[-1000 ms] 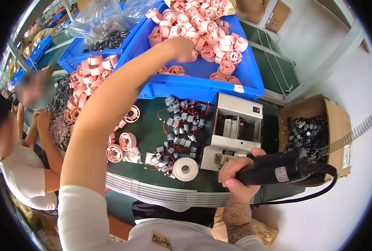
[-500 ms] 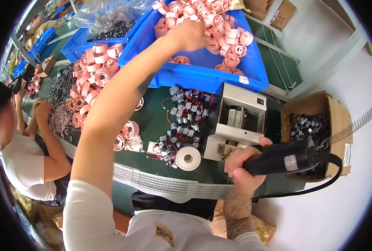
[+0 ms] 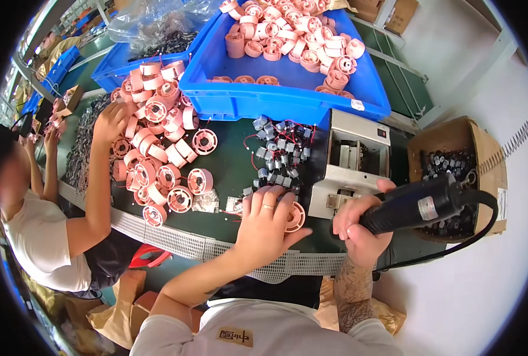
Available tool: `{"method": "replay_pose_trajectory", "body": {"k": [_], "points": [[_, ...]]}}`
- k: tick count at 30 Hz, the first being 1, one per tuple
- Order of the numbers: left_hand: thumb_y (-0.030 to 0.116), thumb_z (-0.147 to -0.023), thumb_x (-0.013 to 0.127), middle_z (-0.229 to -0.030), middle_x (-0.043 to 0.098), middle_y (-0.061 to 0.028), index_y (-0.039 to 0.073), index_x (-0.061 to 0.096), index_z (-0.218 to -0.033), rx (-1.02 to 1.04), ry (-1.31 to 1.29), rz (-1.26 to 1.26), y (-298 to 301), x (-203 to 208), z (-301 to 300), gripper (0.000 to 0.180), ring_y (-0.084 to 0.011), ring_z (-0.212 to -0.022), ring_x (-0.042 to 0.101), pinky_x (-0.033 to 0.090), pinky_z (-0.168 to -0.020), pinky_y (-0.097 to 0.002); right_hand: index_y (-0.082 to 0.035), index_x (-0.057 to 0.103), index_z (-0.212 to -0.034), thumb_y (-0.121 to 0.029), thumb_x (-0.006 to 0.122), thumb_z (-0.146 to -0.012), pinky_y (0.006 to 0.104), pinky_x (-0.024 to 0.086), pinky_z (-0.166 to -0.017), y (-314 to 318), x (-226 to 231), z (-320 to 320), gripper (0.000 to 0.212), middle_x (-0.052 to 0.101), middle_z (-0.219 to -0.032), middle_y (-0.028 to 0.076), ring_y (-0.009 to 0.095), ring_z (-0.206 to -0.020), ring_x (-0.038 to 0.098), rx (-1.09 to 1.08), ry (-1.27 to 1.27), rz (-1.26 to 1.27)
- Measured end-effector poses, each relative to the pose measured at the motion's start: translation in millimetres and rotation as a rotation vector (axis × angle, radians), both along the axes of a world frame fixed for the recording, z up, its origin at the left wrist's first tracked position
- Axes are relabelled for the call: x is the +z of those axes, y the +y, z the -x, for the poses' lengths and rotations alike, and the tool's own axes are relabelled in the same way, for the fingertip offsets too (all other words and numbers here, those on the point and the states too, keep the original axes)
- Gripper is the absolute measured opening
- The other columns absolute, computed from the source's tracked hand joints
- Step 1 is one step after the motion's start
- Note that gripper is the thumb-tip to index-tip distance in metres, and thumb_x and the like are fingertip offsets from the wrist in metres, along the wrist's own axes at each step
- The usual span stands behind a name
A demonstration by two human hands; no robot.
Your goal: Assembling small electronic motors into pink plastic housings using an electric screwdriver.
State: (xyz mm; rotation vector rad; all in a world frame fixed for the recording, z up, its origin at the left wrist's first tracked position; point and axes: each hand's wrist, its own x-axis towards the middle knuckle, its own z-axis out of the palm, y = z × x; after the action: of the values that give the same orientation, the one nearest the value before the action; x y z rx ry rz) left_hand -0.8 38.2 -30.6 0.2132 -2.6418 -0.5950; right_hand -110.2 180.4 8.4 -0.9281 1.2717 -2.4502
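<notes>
My right hand (image 3: 362,228) is wrapped around a black electric screwdriver (image 3: 409,207), which hangs from a coiled spring and has a black cable. Just left of it, my left hand (image 3: 262,228) lies palm down near the table's front edge, fingers stretched and thumb apart. Its fingertips reach the near end of a pile of small grey motors with red wires (image 3: 281,151). Between its fingers and thumb, a pink round housing (image 3: 296,218) is partly covered by the hand. The round white fixture is hidden here. A beige metal screw feeder (image 3: 359,151) stands beyond my right hand.
A blue bin (image 3: 258,98) of pink housings stands at the back. More pink housings (image 3: 169,176) are heaped at left, where a co-worker's hand (image 3: 111,121) reaches in. A cardboard box (image 3: 497,172) of dark small parts is at right. White mesh (image 3: 175,237) lines the front edge.
My left hand has come back from the blue bin to the near table. A pink housing now shows beside it, where the white fixture was visible. The co-worker's hand has reached into the pink heap.
</notes>
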Motion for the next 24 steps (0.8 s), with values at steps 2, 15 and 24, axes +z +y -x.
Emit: {"method": "replay_pose_trajectory", "body": {"k": [2, 15, 24], "points": [[0.050, -0.073, 0.073, -0.127, 0.047, -0.0169, -0.001, 0.048, -0.126, -0.037, -0.056, 0.036, 0.4, 12.0, -7.3, 0.077, -0.0343, -0.115, 0.046, 0.035, -0.095, -0.0464, -0.001, 0.026, -0.140, -0.002, 0.068, -0.073, 0.0310, 0.044, -0.045, 1.3, -0.4, 2.7, 0.079, 0.050, -0.066, 0.006, 0.017, -0.048, 0.050, -0.015, 0.013, -0.003], [0.010, -0.080, 0.065, -0.085, 0.063, -0.0109, 0.006, 0.062, -0.094, -0.051, -0.173, 0.415, -143.2, -11.3, 77.8, 0.016, -0.0307, -0.084, 0.064, 0.054, -0.072, -0.0405, 0.002, 0.035, -0.136, 0.015, 0.063, -0.066, 0.0261, 0.041, -0.056, 15.4, -4.4, 6.5, 0.076, 0.059, -0.070, 0.009, 0.013, -0.059, 0.053, 0.058, -0.036, -0.014], [0.010, -0.085, 0.067, -0.073, 0.062, -0.0127, 0.000, 0.060, -0.084, 0.082, 0.091, -0.217, -119.8, 38.3, 68.3, 0.012, -0.0223, -0.064, 0.060, 0.045, -0.059, -0.0327, 0.003, 0.038, -0.136, 0.016, 0.067, -0.063, 0.0240, 0.042, -0.055, 15.0, -4.2, 11.3, 0.080, 0.059, -0.072, 0.010, 0.014, -0.059, 0.055, 0.041, -0.036, -0.013]]}}
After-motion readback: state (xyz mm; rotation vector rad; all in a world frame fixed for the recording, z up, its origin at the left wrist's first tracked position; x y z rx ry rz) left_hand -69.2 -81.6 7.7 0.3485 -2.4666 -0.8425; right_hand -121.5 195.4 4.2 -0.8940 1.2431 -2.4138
